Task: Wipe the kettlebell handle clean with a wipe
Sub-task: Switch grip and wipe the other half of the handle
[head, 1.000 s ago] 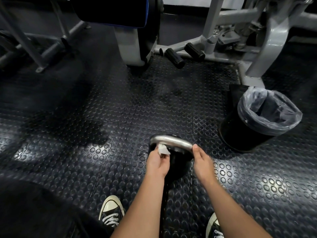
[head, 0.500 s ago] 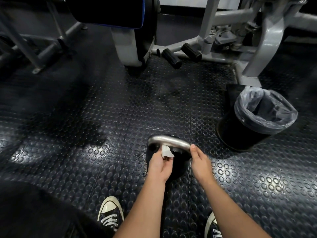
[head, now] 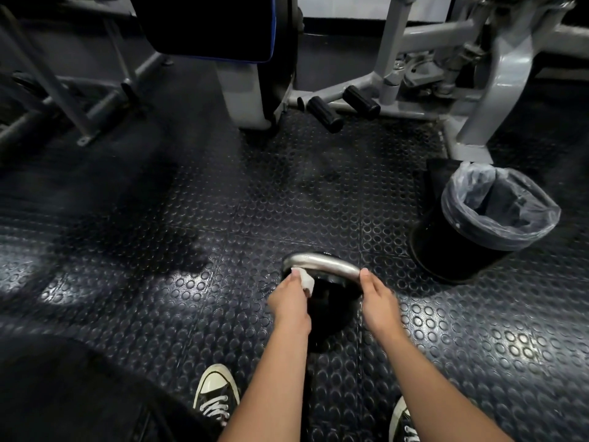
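A black kettlebell [head: 331, 314] stands on the studded rubber floor between my two hands. Its shiny metal handle [head: 325, 262] arches across the top. My left hand [head: 288, 301] pinches a small white wipe [head: 305, 280] and presses it against the left end of the handle. My right hand [head: 377, 298] rests on the right end of the handle, thumb touching the metal, steadying the kettlebell. Most of the black body is hidden in shadow under my hands.
A black bin with a clear liner [head: 484, 218] stands to the right of the kettlebell. Grey gym machine frames [head: 478, 90] with black foot pegs [head: 325, 114] and a padded seat [head: 210, 27] stand beyond. My sneakers [head: 216, 393] are at the bottom.
My left hand slid the wipe a little right under the handle, then back to its left end. The right hand stays on the right end.
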